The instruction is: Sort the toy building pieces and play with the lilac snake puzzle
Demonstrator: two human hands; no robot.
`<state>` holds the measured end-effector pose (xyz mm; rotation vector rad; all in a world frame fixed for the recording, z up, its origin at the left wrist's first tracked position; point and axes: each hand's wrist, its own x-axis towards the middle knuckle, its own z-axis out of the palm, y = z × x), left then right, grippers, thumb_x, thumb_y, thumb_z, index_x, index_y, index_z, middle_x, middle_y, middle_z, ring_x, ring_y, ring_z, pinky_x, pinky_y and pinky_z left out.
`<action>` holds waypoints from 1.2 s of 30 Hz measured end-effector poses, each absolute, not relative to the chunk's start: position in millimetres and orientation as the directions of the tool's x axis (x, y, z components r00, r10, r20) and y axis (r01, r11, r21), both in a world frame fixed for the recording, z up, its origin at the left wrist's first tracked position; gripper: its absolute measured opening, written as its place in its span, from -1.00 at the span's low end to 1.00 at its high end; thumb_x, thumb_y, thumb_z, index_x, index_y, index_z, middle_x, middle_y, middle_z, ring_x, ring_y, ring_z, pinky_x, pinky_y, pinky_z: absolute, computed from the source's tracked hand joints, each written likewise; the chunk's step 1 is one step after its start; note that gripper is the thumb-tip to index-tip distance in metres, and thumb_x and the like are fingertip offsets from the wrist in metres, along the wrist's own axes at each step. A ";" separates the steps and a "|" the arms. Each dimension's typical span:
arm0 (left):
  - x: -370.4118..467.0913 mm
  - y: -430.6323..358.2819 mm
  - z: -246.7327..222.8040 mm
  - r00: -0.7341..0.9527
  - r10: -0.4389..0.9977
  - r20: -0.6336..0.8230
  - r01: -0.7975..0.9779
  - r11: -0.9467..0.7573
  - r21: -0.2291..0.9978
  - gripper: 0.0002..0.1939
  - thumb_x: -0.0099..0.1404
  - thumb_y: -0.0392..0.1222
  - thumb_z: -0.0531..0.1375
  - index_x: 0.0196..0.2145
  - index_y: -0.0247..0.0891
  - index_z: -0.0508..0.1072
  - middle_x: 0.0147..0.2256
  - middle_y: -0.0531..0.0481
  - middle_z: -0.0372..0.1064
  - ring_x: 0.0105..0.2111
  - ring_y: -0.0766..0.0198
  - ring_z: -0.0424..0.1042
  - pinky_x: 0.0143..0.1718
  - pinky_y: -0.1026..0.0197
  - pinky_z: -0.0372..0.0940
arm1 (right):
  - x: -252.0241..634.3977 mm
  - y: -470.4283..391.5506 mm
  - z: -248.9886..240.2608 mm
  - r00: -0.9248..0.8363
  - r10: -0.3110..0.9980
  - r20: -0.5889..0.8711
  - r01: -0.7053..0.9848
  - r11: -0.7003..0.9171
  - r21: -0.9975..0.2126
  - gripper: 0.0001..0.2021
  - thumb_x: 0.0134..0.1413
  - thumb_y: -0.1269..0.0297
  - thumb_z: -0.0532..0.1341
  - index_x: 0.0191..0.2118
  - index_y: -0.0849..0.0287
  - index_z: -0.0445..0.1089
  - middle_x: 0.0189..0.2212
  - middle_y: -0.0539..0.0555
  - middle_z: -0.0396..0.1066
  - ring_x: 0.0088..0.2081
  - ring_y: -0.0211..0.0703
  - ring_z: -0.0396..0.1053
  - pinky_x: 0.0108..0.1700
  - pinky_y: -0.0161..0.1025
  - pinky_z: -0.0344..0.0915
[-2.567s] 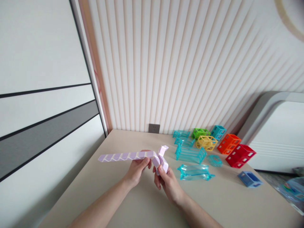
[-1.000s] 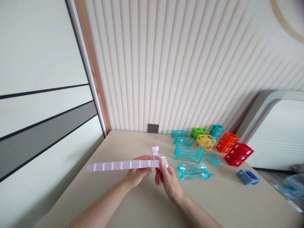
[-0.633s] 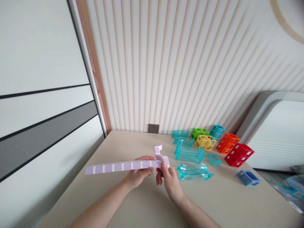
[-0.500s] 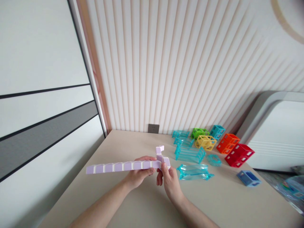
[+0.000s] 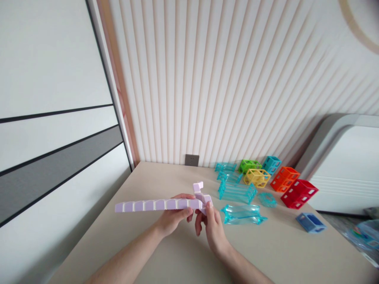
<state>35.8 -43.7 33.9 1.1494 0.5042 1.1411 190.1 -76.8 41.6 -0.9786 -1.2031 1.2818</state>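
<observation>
A long lilac strip of joined block-like segments (image 5: 149,205) is held above the table, stretching out to the left. At its right end the strip bends into a short hooked part of a few more segments. My left hand (image 5: 174,217) is closed around the strip near its right half, thumb on the near side. My right hand (image 5: 211,227) pinches the bent end, with the thumb on top. Some of the fingers behind the strip are hidden.
To the right on the table (image 5: 154,177) lie several clear teal pieces (image 5: 244,214). Beyond them are open-frame blocks: green (image 5: 249,165), yellow (image 5: 257,178), teal (image 5: 271,164), orange (image 5: 284,178), red (image 5: 299,193) and blue (image 5: 310,222). A wall socket (image 5: 192,160) is behind the table.
The strip's left end has turned slightly up and away, and looks shorter in view. My right hand has shifted a little at the bent end. The pieces on the table stay put.
</observation>
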 end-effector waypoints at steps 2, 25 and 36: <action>36.7 -43.5 34.6 0.420 0.875 0.240 -0.516 0.013 0.857 -0.59 0.15 0.00 0.44 -0.11 -0.23 0.51 -0.52 0.05 0.45 -0.56 0.33 0.38 -0.49 0.27 0.27 | 189.9 -77.2 41.8 -0.217 0.975 0.056 -0.290 -0.010 -0.957 -0.24 0.23 -0.41 -0.15 -0.56 0.16 0.36 -0.80 -0.04 0.23 -0.74 -0.32 0.13 -0.55 -0.32 0.11; 51.5 -43.4 37.8 0.373 0.928 0.000 -0.556 0.224 0.800 -0.50 0.07 0.13 0.45 -0.62 -0.34 0.39 -0.64 0.05 0.30 -0.62 0.42 0.28 -0.65 0.39 0.02 | 187.3 -62.3 43.1 -0.161 0.979 0.122 -0.255 0.077 -0.964 -0.41 0.11 -0.31 0.20 -0.52 0.20 0.38 -0.63 -0.01 0.33 -0.68 -0.35 0.22 -0.66 -0.39 0.05; 36.1 -36.3 37.3 0.303 0.945 0.125 -0.284 -0.035 0.958 -0.60 0.16 0.09 0.40 -0.25 -0.32 0.51 -0.55 0.11 0.31 -0.59 0.37 0.29 -0.62 0.32 0.22 | 194.2 -58.7 40.3 -0.036 0.997 -0.074 -0.089 -0.076 -0.993 -0.32 0.05 -0.46 0.06 -0.55 0.17 0.32 -0.87 -0.10 0.15 -0.82 -0.38 -0.02 -0.72 -0.37 -0.11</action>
